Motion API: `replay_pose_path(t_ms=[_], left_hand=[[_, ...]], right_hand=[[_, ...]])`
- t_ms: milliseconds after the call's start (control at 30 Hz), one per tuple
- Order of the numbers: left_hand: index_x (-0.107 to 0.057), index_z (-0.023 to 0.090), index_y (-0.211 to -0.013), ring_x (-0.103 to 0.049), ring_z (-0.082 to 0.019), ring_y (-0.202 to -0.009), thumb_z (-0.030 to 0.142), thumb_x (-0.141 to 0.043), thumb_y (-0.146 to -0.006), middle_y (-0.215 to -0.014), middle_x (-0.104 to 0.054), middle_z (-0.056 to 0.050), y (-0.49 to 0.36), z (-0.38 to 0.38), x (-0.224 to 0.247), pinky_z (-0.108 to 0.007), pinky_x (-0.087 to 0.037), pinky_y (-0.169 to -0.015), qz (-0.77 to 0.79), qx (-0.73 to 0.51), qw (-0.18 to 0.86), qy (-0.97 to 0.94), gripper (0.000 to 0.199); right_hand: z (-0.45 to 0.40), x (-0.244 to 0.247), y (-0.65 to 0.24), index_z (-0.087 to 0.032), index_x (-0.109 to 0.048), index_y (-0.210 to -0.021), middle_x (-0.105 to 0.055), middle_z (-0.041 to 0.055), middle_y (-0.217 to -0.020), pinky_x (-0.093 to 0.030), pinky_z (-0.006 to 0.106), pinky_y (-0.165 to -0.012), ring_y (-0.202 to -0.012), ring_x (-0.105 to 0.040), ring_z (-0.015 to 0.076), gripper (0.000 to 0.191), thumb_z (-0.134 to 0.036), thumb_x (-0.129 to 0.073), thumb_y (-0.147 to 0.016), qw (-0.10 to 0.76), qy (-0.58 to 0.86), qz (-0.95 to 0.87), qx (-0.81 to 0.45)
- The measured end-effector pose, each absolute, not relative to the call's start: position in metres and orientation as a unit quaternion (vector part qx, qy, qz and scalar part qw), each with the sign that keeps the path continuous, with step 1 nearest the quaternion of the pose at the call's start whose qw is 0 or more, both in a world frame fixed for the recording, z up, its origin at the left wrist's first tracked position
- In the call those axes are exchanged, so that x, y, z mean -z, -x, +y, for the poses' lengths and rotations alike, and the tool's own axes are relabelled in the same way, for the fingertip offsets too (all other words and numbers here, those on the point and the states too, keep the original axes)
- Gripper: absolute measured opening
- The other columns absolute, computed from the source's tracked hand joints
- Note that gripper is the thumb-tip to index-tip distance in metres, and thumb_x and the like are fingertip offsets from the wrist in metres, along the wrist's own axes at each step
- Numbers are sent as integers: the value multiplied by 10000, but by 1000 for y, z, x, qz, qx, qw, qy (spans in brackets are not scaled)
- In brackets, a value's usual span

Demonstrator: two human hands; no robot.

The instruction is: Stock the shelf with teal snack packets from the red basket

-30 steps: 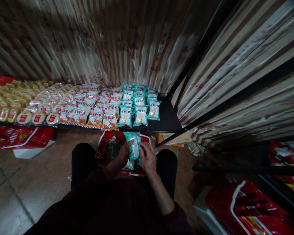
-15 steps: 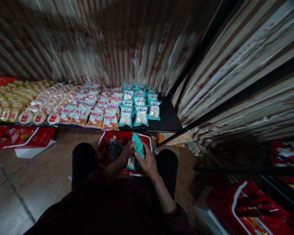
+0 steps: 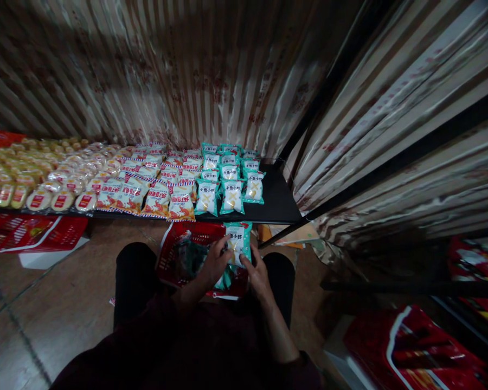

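Note:
Above the basket, I hold a teal-and-white snack bag (image 3: 236,234) with its printed front facing up. My right hand (image 3: 259,275) grips its lower right side, the thumb on the front. My left hand (image 3: 214,264) is closed at the left side of the bag, fingertips on its edge. Beneath both hands a red plastic basket (image 3: 167,254) stands between my knees, with more teal bags (image 3: 223,280) inside, partly hidden by my hands. Matching teal-and-white bags (image 3: 231,196) stand in columns on the black shelf (image 3: 280,201) just beyond.
Left along the shelf are orange-and-white snack bags (image 3: 181,201), round wrapped cakes (image 3: 62,200) and yellow packaged cakes (image 3: 19,194). A slanting black post (image 3: 329,201) rises at the shelf's right end. Red bags (image 3: 423,346) lie at lower right, and a striped curtain (image 3: 179,70) hangs behind.
The snack bag has turned from its plain teal side to its printed front and moved slightly right. My left hand's fingers have shifted onto its left edge.

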State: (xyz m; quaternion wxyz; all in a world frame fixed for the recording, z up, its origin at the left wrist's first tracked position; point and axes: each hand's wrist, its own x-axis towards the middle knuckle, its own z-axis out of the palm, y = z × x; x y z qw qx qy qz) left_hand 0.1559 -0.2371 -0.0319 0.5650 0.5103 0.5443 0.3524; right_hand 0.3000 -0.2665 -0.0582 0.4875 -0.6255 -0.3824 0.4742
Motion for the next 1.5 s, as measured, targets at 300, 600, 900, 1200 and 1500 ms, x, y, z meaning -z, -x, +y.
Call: replay_pose_path(t_ms=[300, 600, 900, 1200, 1500], left_hand=[[-514, 176, -1289, -405, -228, -1306, 222, -500, -803, -1401, -414, -114, -171, -242, 20, -392, -339, -1103, 496, -358, 453, -648, 489], [-445, 133, -1356, -343, -248, -1362, 197, -438, -841, -1466, -357, -152, -208, -220, 6, -447, -299, -1131, 442, -362, 372, -732, 519], [-371, 64, -1399, -237, -262, -1416, 190, -443, -814, -1503, -281, -200, -250, -177, -7, -430, -247, -1154, 458, -367, 348, -731, 602], [-380, 32, -1381, -271, -282, -1400, 199, -431, -824, -1479, -312, -229, -268, -148, 4, -438, -263, -1148, 494, -383, 319, -713, 584], [-426, 89, -1352, -350, -275, -1363, 258, -408, -885, -1450, -388, -186, -277, -129, 2, -437, -310, -1127, 527, -408, 294, -685, 497]], right_hand=[[-263, 49, -310, -192, -523, -1297, -637, 81, -1223, -478, 399, -949, -1130, -580, 275, 643, -454, -644, -722, 547, 609, -337, -466], [-231, 38, -338, -179, -510, -1267, -671, 89, -1098, -512, 361, -835, -963, -637, 253, 641, -542, -626, -751, 536, 625, -399, -403], [-170, 29, -370, -164, -506, -1284, -672, 105, -1100, -489, 369, -848, -962, -623, 248, 659, -583, -569, -780, 549, 623, -449, -330], [-135, 41, -380, -195, -466, -1339, -620, 105, -1222, -450, 389, -940, -1082, -584, 250, 670, -568, -542, -789, 537, 634, -474, -291], [-111, 55, -384, -183, -499, -1304, -553, 148, -1254, -374, 473, -1010, -1178, -480, 285, 633, -598, -444, -829, 495, 658, -521, -226]])
